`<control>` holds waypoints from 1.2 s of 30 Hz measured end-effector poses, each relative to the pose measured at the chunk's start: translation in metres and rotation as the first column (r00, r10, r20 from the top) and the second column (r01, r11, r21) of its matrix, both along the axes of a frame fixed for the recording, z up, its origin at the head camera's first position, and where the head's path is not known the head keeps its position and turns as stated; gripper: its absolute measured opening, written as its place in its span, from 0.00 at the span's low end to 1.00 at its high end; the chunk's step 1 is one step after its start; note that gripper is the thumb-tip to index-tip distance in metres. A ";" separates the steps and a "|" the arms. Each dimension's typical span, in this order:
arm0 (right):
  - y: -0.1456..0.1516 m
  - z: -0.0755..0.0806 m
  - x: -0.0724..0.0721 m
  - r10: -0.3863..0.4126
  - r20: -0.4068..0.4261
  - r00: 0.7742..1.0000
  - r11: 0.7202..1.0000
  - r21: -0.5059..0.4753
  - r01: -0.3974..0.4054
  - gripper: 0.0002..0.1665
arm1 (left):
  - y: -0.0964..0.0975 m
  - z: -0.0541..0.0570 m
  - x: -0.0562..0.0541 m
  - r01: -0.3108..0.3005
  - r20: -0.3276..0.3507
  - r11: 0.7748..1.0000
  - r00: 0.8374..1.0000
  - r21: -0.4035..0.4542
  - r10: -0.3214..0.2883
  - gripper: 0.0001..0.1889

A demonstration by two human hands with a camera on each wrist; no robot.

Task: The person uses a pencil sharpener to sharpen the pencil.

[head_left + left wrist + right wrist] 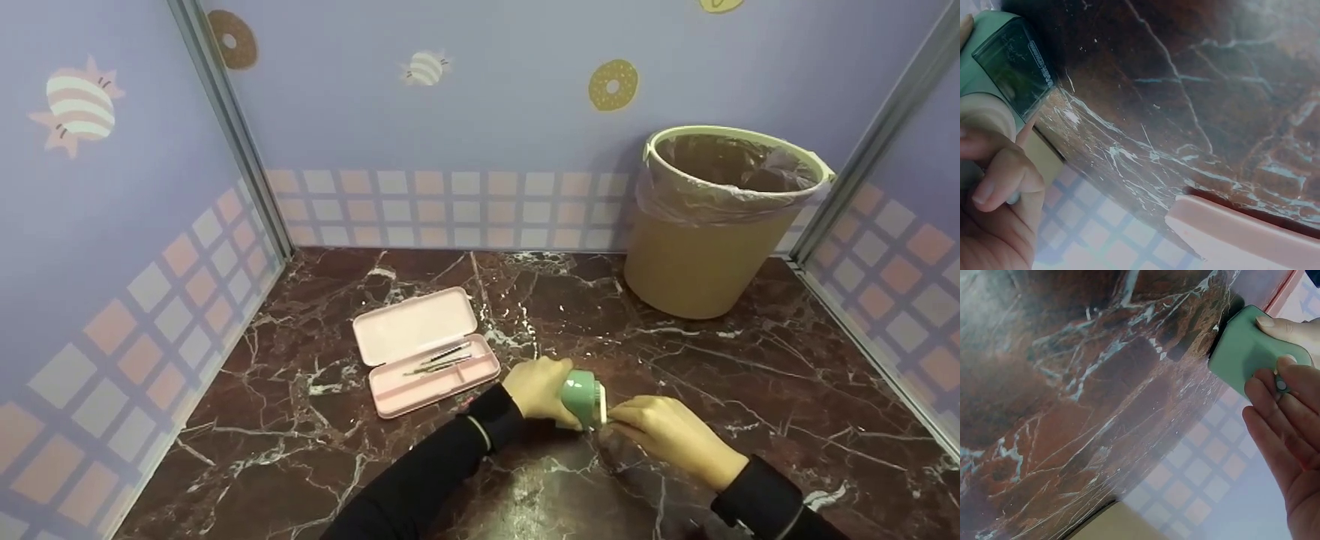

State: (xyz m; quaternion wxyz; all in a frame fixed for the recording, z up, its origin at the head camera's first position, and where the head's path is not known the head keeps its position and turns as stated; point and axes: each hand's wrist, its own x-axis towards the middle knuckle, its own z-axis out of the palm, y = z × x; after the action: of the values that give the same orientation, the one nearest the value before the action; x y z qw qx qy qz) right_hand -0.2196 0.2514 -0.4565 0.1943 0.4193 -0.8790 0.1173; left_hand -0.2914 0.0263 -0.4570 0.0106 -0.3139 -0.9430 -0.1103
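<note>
In the head view my left hand (538, 386) grips a green pencil sharpener (579, 394) from its left side, low over the table. The sharpener's dark see-through shavings drawer (1016, 64) shows in the left wrist view. My right hand (664, 431) is at its right end, by a pale plate (602, 405). In the right wrist view its fingers pinch a small dark rod with a pale round end (1281, 385); I cannot tell whether that is a pencil or a crank knob. Left of both hands, an open pink pencil case (416, 319) holds several pencils (442, 361).
A tall tan bin (690, 255) with a plastic liner stands at the back right. Small white specks (525, 322) lie on the dark marbled table (300, 420) behind the hands. Patterned panels (450, 127) enclose the back and both sides.
</note>
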 end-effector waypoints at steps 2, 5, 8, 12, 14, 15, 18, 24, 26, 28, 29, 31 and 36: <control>0.000 0.002 0.000 0.010 -0.021 1.000 1.000 -0.010 -0.011 0.10 | 0.001 -0.001 0.000 0.002 -0.001 1.000 1.000 0.000 -0.002 0.36; 0.001 0.005 0.000 0.022 -0.042 0.999 1.000 -0.017 -0.022 0.11 | 0.001 -0.001 -0.001 0.003 0.001 1.000 1.000 0.002 -0.003 0.35; 0.002 0.008 0.000 0.027 -0.067 0.997 0.999 -0.018 -0.028 0.12 | 0.002 -0.001 0.000 0.003 -0.001 1.000 1.000 0.007 -0.003 0.35; 0.002 0.010 0.000 0.025 -0.120 0.992 1.000 -0.013 -0.027 0.14 | 0.002 0.000 0.001 0.014 -0.023 1.000 1.000 0.000 -0.014 0.35; 0.003 0.011 0.001 0.022 -0.148 0.989 1.000 -0.010 -0.023 0.15 | 0.003 0.000 0.000 0.020 -0.030 1.000 0.999 -0.004 -0.020 0.36; 0.003 0.012 0.001 0.019 -0.155 0.988 1.000 -0.010 -0.021 0.15 | 0.003 0.000 0.000 0.023 -0.031 1.000 0.999 -0.004 -0.023 0.36; 0.003 0.014 0.001 0.012 -0.149 0.989 1.000 -0.010 -0.014 0.16 | 0.003 0.000 0.000 0.023 -0.024 1.000 0.999 -0.006 -0.023 0.37; 0.005 0.017 -0.001 0.004 -0.137 0.991 1.000 -0.013 -0.005 0.17 | 0.003 0.002 -0.001 0.029 -0.011 0.999 1.000 -0.034 -0.029 0.38; 0.006 0.018 -0.002 0.004 -0.155 0.988 1.000 -0.006 -0.005 0.17 | 0.003 0.001 -0.001 0.032 -0.018 0.999 0.999 -0.044 -0.033 0.39; 0.007 0.018 -0.004 0.003 -0.178 0.984 1.000 -0.006 -0.004 0.18 | 0.003 0.001 -0.001 0.038 -0.031 0.998 0.999 -0.049 -0.040 0.38; 0.007 0.018 -0.004 0.002 -0.188 0.982 1.000 -0.008 -0.003 0.17 | 0.003 0.001 -0.002 0.043 -0.038 0.998 0.998 -0.051 -0.045 0.38; 0.007 0.019 -0.006 -0.004 -0.201 0.980 1.000 -0.013 0.001 0.16 | 0.003 0.000 -0.002 0.053 -0.047 0.997 0.997 -0.048 -0.055 0.37; 0.008 0.019 -0.008 -0.017 -0.229 0.973 1.000 -0.015 0.014 0.12 | 0.003 -0.001 -0.002 0.063 -0.051 0.997 0.997 -0.044 -0.065 0.37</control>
State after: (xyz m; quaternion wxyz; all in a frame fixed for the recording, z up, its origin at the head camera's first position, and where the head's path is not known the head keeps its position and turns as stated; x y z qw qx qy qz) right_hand -0.2275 0.2591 -0.4371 0.2982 0.4219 -0.8531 0.0726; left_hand -0.2934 0.0289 -0.4575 0.0250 -0.3469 -0.9339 -0.0824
